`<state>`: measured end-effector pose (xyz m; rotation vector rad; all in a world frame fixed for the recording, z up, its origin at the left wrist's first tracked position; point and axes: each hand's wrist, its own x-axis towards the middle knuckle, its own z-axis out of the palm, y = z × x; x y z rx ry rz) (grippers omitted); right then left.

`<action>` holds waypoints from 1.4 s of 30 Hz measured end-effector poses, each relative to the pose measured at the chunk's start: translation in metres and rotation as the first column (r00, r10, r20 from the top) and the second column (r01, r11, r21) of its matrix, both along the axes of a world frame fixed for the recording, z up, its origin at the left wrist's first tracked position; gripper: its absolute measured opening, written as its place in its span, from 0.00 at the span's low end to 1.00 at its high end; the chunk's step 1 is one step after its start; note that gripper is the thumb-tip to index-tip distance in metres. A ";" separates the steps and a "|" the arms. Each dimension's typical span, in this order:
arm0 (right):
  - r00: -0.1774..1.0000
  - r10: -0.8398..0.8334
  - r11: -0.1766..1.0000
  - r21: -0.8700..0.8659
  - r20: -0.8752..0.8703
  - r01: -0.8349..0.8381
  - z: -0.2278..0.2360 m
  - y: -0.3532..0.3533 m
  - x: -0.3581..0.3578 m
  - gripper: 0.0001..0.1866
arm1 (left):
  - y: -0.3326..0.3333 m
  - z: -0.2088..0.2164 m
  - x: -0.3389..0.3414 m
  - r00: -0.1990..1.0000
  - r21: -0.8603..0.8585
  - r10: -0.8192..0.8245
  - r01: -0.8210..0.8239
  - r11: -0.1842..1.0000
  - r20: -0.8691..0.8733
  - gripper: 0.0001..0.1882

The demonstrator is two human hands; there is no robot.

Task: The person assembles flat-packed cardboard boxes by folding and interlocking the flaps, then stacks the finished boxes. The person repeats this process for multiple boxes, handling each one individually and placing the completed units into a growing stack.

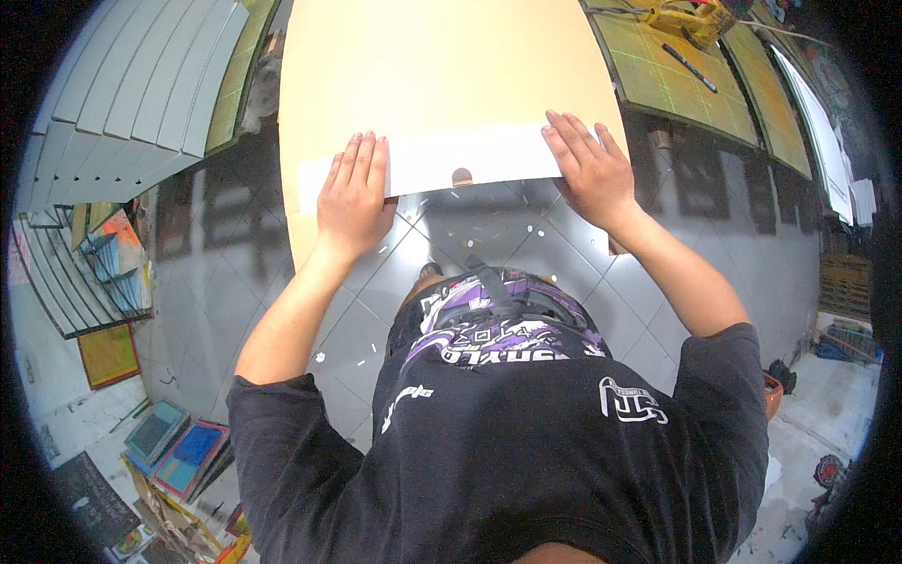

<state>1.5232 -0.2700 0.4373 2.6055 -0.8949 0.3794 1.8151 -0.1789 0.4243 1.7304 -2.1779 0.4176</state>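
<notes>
A large sheet of brown cardboard [442,66] stretches away in front of me. Along its near side lies a white strip [432,162], which looks like a folded-over flap, with a small dark rounded notch at the middle of its edge. My left hand [355,199] rests flat on the left part of the strip, fingers pointing away from me. On the right end of the strip, my right hand [594,171] lies with its fingers stretched out and slightly spread. Neither hand grips anything. The undersides of both palms are hidden.
White flat boxes [141,103] are stacked at the far left. To the right, a black marker [690,68] and a yellow tool [693,21] lie on a yellow-green surface [658,56]. Framed screens [191,456] stand at lower left. Small scraps dot the tiled floor [348,320].
</notes>
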 end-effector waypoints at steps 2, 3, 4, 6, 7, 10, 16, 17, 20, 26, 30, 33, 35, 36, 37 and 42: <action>0.999 -0.020 0.988 0.151 0.027 0.015 0.006 0.004 -0.001 0.25 | 0.004 0.001 0.003 0.999 0.122 -0.002 0.008 0.992 -0.044 0.31; 0.999 -0.034 0.974 0.227 0.038 0.024 0.008 0.007 -0.001 0.20 | 0.005 0.002 0.005 0.998 0.183 -0.004 0.016 0.983 -0.067 0.29; 0.998 -0.051 0.966 0.256 0.036 0.040 0.007 0.008 -0.001 0.20 | 0.007 0.004 0.006 0.997 0.240 0.005 0.012 0.971 -0.072 0.28; 0.996 -0.083 0.949 0.307 0.034 0.068 0.003 0.008 -0.001 0.19 | 0.009 0.007 0.007 0.997 0.345 0.028 0.000 0.939 -0.075 0.26; 0.997 -0.064 0.970 0.238 0.050 0.050 0.006 0.009 0.000 0.20 | 0.009 0.011 0.006 0.998 0.293 0.026 -0.007 0.956 -0.061 0.25; 0.998 -0.046 0.991 0.126 0.036 0.041 0.020 0.014 0.006 0.24 | 0.008 0.015 0.004 0.999 0.219 0.042 -0.043 0.975 0.008 0.26; 0.928 0.014 0.995 0.088 0.371 -0.051 0.040 0.019 -0.023 0.31 | 0.040 0.021 0.031 0.989 -0.240 0.009 -0.045 0.970 -0.148 0.43; 0.833 0.044 0.986 0.110 0.551 -0.125 0.031 0.014 -0.049 0.33 | 0.052 0.014 0.052 0.974 -0.351 -0.045 -0.037 0.936 -0.224 0.44; 0.630 -0.366 0.927 0.208 0.685 0.313 -0.007 0.021 -0.134 0.37 | 0.115 -0.024 0.110 0.866 -0.337 0.399 -0.488 0.805 -0.302 0.44; 0.890 -0.173 0.978 0.183 0.422 0.104 -0.044 0.034 -0.123 0.40 | 0.121 -0.065 0.097 0.968 -0.134 0.176 -0.201 0.970 -0.177 0.42; 0.879 -0.241 0.792 0.607 0.411 -0.067 -0.039 0.000 -0.127 0.32 | 0.083 -0.040 0.107 0.910 0.023 0.035 -0.028 0.999 -0.414 0.24; 0.743 -0.410 0.668 0.729 0.529 -0.151 -0.037 -0.022 -0.129 0.17 | 0.063 -0.026 0.114 0.735 0.138 0.058 0.049 0.989 -0.676 0.18; 0.562 -0.499 0.610 0.728 0.660 -0.313 -0.048 -0.031 -0.129 0.22 | 0.048 -0.032 0.112 0.416 0.087 0.052 0.067 0.994 -0.908 0.17; 0.417 -0.598 0.614 0.726 0.684 -0.311 -0.070 -0.036 -0.129 0.31 | 0.037 -0.038 0.110 0.334 0.040 0.022 0.046 0.998 -0.942 0.16; 0.381 -0.615 0.597 0.723 0.690 -0.347 -0.072 -0.035 -0.118 0.35 | 0.031 -0.049 0.103 0.091 0.078 0.081 -0.042 0.996 -0.993 0.17; -0.114 -0.784 0.052 -0.119 0.610 -0.992 -0.049 -0.020 -0.074 0.42 | 0.011 -0.082 0.074 -0.397 -0.364 -0.368 -0.090 0.927 -0.841 0.37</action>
